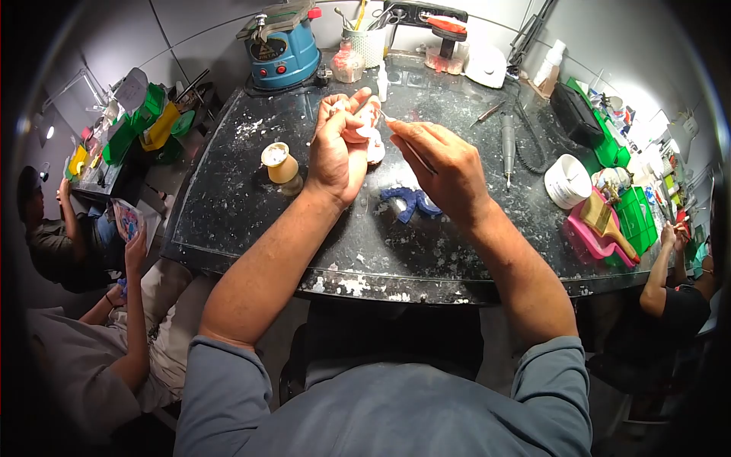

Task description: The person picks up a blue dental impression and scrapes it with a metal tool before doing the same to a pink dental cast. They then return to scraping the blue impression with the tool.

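Observation:
My left hand [339,148] is raised over the middle of the dark bench, its fingers closed around a small pinkish-white piece that looks like a dental model [374,146]. In my right hand [449,160] is a thin metal hand tool [383,116], its tip right at the piece; most of its shaft is hidden by my fingers. Below and between the hands lie blue horseshoe-shaped pieces [402,204], partly behind my right wrist. A cream-coloured cup [279,161] with white material in it stands left of my left wrist.
A blue machine [293,53] stands at the back left, beside a tool holder [365,47]. To the right are a corded handpiece [508,145], a white tub [567,181] and a brush [601,218] on a pink dustpan [585,240]. Other people sit on both sides.

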The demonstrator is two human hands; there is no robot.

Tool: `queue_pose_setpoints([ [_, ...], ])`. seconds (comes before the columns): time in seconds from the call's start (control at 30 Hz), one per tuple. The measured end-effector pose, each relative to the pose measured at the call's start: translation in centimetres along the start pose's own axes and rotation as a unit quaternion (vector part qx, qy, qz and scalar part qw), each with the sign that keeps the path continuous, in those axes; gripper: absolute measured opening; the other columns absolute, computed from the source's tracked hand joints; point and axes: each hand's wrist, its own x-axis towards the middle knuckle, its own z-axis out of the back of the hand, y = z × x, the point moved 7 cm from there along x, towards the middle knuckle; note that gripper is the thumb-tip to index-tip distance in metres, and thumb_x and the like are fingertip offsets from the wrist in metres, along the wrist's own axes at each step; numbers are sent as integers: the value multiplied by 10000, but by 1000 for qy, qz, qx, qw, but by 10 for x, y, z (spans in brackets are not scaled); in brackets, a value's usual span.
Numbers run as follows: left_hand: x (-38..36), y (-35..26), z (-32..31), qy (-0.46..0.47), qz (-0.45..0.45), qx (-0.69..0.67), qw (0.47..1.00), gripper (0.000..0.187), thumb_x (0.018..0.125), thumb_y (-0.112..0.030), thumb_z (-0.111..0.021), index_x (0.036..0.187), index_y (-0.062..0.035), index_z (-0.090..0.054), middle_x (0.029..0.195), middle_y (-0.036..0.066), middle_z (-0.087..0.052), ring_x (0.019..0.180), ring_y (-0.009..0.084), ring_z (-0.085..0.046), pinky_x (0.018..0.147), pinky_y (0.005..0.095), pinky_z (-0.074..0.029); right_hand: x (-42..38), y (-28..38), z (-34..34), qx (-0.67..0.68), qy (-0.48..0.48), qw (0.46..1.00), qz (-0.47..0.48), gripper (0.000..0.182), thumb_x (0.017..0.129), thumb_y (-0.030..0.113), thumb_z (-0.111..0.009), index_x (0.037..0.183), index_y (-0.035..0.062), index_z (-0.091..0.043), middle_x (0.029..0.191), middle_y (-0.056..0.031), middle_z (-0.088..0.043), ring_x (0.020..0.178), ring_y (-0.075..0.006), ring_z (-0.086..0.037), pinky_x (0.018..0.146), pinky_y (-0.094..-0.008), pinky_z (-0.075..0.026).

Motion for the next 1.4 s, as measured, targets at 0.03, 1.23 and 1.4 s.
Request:
queue_pose_setpoints([
  [0.03, 0, 0, -1, 6, -3, 1, 1000, 311, 788, 56, -481, 1059, -96, -459, 1299, 192, -556, 1251, 337, -514, 1108, 482, -390, 0, 0, 0, 0, -2, 1000, 1, 253, 894, 139, -690, 1144, 105, -679, 914, -62, -689, 808, -231, -683, 688, -344, -567],
  [1.23, 0, 1, -3, 15, -2, 49, 999, 304, 836, 58, -451, 1094, -102, -432, 1288, 155, -549, 1191, 305, -545, 1013, 434, -464, -1, -2, 4, -5, -7, 1000, 5, 227, 899, 140, -684, 1121, 96, -688, 902, -71, -700, 795, -233, -689, 668, -347, -561],
  [1.4, 0, 0, -2, 16, 0, 45, 999, 305, 839, 55, -453, 1099, -105, -433, 1288, 154, -551, 1181, 302, -549, 1017, 432, -459, -1, -1, 4, -8, -5, 1000, 6, 225, 898, 137, -684, 1119, 94, -690, 904, -74, -702, 796, -236, -691, 673, -347, -562],
])
